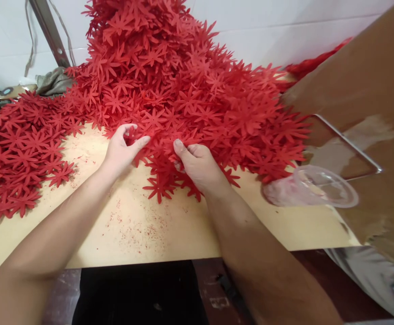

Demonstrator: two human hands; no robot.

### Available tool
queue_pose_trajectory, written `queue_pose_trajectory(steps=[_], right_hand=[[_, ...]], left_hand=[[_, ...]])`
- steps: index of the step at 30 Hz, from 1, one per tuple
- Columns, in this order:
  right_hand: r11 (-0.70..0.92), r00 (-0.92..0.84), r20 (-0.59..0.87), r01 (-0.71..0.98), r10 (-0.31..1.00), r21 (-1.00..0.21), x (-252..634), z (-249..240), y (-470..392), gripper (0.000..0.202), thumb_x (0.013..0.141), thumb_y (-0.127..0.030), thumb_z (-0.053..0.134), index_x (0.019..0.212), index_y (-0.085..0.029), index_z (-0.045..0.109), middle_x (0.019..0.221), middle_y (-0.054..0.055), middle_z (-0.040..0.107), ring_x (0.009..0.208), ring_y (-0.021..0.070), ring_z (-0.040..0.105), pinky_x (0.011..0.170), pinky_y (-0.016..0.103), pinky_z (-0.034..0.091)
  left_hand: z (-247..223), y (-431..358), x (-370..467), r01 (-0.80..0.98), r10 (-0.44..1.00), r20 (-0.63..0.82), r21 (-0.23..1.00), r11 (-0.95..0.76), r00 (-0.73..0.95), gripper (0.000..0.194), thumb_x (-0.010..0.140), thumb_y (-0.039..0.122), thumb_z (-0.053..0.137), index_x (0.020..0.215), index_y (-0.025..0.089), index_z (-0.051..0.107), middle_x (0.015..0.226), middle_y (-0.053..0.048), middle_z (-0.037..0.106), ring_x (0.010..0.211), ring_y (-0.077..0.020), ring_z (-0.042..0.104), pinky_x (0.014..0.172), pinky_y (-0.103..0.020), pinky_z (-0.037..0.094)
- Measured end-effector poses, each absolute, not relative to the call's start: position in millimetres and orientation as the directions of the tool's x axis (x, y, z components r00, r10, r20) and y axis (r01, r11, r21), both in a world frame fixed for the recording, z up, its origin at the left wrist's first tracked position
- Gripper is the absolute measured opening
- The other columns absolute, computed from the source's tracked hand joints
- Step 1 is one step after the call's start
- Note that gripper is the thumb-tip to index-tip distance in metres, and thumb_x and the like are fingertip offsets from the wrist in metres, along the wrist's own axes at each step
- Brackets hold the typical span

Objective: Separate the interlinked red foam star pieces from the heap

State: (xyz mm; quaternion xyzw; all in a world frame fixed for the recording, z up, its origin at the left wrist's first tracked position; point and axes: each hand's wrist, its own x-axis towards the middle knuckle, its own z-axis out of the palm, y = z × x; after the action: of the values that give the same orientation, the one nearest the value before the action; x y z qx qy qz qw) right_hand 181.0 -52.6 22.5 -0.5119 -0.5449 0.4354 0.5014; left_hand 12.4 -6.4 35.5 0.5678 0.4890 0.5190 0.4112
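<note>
A tall heap of red flower-shaped cutouts (183,90), each with several narrow petals, spreads over the table in front of me. At the heap's front edge, my left hand (124,146) has its thumb and curled fingers apart, with red petals close beyond the fingertips. To its right, my right hand (197,162) pinches a red flower cutout (168,146) between thumb and fingers. That piece blends into the red behind it, so whether it is one layer or more I cannot tell. Some fingertips of both hands are hidden.
Red crumbs (143,232) dot the pale table (190,230). Another pile of red cutouts (17,144) lies at left. On the right, a clear plastic tub (332,187) lies tipped beside a large cardboard box (359,99). Grey cloth (54,81) sits by the tiled wall.
</note>
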Motion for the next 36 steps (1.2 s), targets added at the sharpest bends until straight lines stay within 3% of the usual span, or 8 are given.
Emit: queue_pose_trajectory(steps=[3,8,10,15,21,29,33,36], right_hand=[[0.085,0.013,0.086,0.095,0.996,-0.992,178.7,25.8,-52.9,0.059,0.066,-0.074,0.056,0.051,-0.019,0.041,0.047,-0.005,0.039,0.045,0.0054,0.033,0.042,0.023,0.027],[0.058,-0.051,0.053,0.099,0.997,-0.993,174.2,30.1,-52.9,0.062,0.061,-0.077,0.057,0.051,-0.019,0.037,0.046,-0.007,0.033,0.044,0.0034,0.027,0.040,0.022,0.021],[0.061,-0.086,0.053,0.095,0.995,-0.994,172.6,31.6,-53.5,0.063,0.061,-0.078,0.054,0.051,-0.020,0.035,0.046,-0.007,0.031,0.043,0.0035,0.026,0.040,0.021,0.021],[0.089,-0.197,0.093,-0.030,0.976,-0.996,171.8,33.9,-55.4,0.052,0.077,-0.070,0.047,0.062,-0.020,0.045,0.053,-0.004,0.046,0.048,0.0067,0.042,0.047,0.021,0.038],[0.059,-0.223,0.083,-0.116,0.971,-0.992,176.5,27.3,-51.7,0.027,0.075,-0.040,0.066,0.082,-0.018,0.053,0.064,-0.004,0.055,0.055,0.0078,0.053,0.052,0.022,0.045],[0.053,-0.043,0.059,-0.128,0.997,-0.990,178.7,27.8,-48.7,0.039,0.074,-0.049,0.066,0.063,-0.019,0.045,0.051,-0.006,0.043,0.045,0.0041,0.038,0.044,0.020,0.031],[0.048,-0.050,0.055,-0.132,0.997,-0.990,179.5,26.0,-47.7,0.044,0.071,-0.052,0.069,0.060,-0.019,0.041,0.052,-0.007,0.036,0.045,0.0035,0.030,0.043,0.020,0.025],[0.046,-0.020,0.048,-0.067,0.999,-0.997,179.7,24.8,-48.1,0.047,0.069,-0.055,0.069,0.058,-0.020,0.039,0.051,-0.007,0.034,0.045,0.0039,0.029,0.043,0.021,0.023]], left_hand=[[39.6,-15.3,18.1,0.175,0.965,0.261,0.949,-0.263,0.035,0.047,0.058,0.030,0.081,0.098,0.020,0.059,0.086,0.000,0.063,0.081,-0.0131,0.057,0.076,-0.025,0.045],[45.7,-32.3,29.0,0.066,0.949,0.115,0.988,-0.140,0.294,0.029,0.065,0.036,0.075,0.084,0.018,0.064,0.077,-0.001,0.064,0.070,-0.0110,0.057,0.068,-0.025,0.046],[46.4,-35.7,32.4,0.029,0.945,0.066,0.996,-0.079,0.319,0.023,0.065,0.035,0.074,0.075,0.017,0.063,0.070,0.001,0.062,0.062,-0.0089,0.054,0.062,-0.024,0.044],[48.1,-31.4,30.7,-0.003,0.985,0.041,0.999,-0.042,0.168,0.019,0.070,0.028,0.068,0.060,0.018,0.055,0.051,0.005,0.048,0.047,-0.0064,0.042,0.049,-0.023,0.034],[42.7,-15.6,21.5,-0.078,1.000,0.009,0.997,-0.007,0.025,0.019,0.071,0.031,0.067,0.065,0.020,0.053,0.051,0.006,0.046,0.043,-0.0060,0.038,0.045,-0.023,0.030],[34.7,2.2,5.4,-0.010,0.991,0.122,0.992,-0.123,-0.060,0.022,0.071,0.036,0.065,0.070,0.022,0.049,0.058,0.005,0.049,0.051,-0.0077,0.044,0.049,-0.022,0.036],[27.3,9.1,1.3,0.078,0.985,0.168,0.983,-0.165,-0.040,0.036,0.065,0.041,0.074,0.088,0.021,0.054,0.073,0.001,0.055,0.069,-0.0118,0.056,0.064,-0.024,0.045],[27.5,5.1,4.9,0.162,0.958,0.281,0.950,-0.268,-0.064,0.051,0.063,0.041,0.077,0.105,0.022,0.054,0.087,-0.002,0.059,0.087,-0.0156,0.059,0.077,-0.028,0.048]])
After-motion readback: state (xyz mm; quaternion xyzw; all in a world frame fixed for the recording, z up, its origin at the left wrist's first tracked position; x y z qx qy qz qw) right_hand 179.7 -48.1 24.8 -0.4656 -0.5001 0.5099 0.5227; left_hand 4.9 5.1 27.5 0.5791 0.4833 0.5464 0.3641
